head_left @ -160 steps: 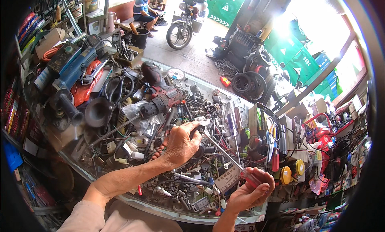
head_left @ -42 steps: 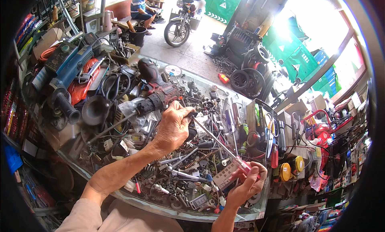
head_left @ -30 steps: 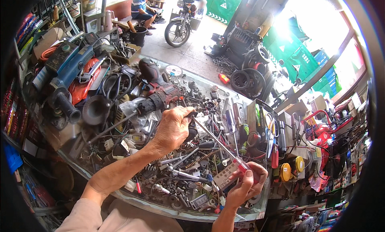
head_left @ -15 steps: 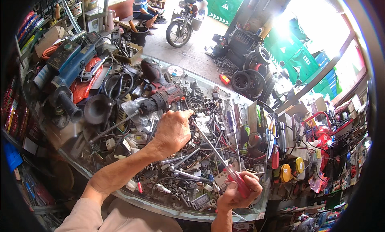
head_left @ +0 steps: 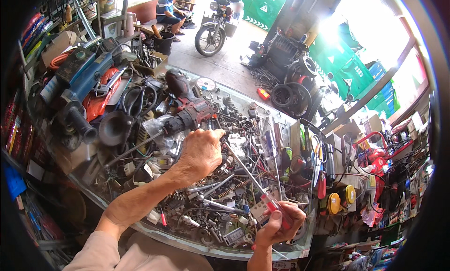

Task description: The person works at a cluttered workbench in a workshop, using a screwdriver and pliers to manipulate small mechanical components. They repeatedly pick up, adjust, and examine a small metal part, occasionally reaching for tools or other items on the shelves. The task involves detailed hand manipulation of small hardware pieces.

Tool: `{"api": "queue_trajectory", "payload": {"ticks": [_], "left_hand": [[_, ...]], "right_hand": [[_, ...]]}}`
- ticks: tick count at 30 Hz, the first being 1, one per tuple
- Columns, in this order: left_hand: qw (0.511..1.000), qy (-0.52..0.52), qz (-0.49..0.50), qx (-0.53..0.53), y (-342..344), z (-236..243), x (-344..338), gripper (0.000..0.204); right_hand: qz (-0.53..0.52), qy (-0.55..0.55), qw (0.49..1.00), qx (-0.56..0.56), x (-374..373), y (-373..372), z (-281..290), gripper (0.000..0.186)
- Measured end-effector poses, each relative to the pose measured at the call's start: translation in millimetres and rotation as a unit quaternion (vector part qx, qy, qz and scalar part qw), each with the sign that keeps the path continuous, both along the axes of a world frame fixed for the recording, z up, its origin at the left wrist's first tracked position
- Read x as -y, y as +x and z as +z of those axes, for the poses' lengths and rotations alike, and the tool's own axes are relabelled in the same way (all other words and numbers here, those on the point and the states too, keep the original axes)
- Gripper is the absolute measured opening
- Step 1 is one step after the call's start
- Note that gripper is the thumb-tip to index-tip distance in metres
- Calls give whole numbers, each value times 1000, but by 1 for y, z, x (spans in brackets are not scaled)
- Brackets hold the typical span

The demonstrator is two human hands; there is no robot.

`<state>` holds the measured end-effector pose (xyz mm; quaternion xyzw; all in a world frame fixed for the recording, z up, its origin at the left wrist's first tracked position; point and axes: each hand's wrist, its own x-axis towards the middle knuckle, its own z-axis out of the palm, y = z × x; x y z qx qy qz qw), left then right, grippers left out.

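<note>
My right hand (head_left: 281, 224) is wrapped around the red, partly clear handle of a long screwdriver (head_left: 246, 170). Its thin shaft slants up and to the left, and the tip end lies close to my left fingertips. My left hand (head_left: 201, 151) is closed, back upward, over the middle of the cluttered glass tabletop. Whatever its fingers pinch is too small and hidden to name. Just beyond that hand lies a red and black cordless drill (head_left: 187, 114) with a long bit pointing to the lower left. Loose screws, springs and small metal parts surround both hands.
A blue power tool (head_left: 91, 76) and a round black horn (head_left: 115, 126) crowd the left side. Scissors (head_left: 318, 154) and yellow tape rolls (head_left: 333, 202) are at the right. Past the counter stand a motorcycle (head_left: 213, 34) and a seated person (head_left: 169, 13).
My right fingers have shifted around the screwdriver handle, which looks rotated. My left hand has barely moved, and the shaft keeps about the same slant.
</note>
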<state>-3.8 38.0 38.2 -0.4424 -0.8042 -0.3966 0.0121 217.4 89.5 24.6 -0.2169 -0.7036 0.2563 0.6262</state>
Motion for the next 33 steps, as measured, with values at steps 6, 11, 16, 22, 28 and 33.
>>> {"api": "queue_trajectory", "payload": {"ticks": [6, 11, 16, 22, 28, 33], "left_hand": [[1000, -25, 0, -8, -2, 1, 0, 24], [999, -32, -2, 3, -5, 2, 1, 25], [1000, -31, -3, 0, -6, 2, 1, 25], [999, -42, -2, 3, -4, 4, 1, 25], [999, -32, -11, -7, -5, 2, 0, 25], [999, -19, -27, 8, -5, 6, 5, 20]], "right_hand": [[-11, -183, 983, 3, 7, 4, 9, 40], [34, -185, 982, -33, 8, -2, 15, 21], [7, -244, 970, 16, 1, 12, 8, 23], [-13, -165, 986, -25, 0, -2, 10, 29], [-13, -169, 985, -34, -1, -4, 11, 35], [-19, -269, 963, 6, -3, 4, 18, 32]]}}
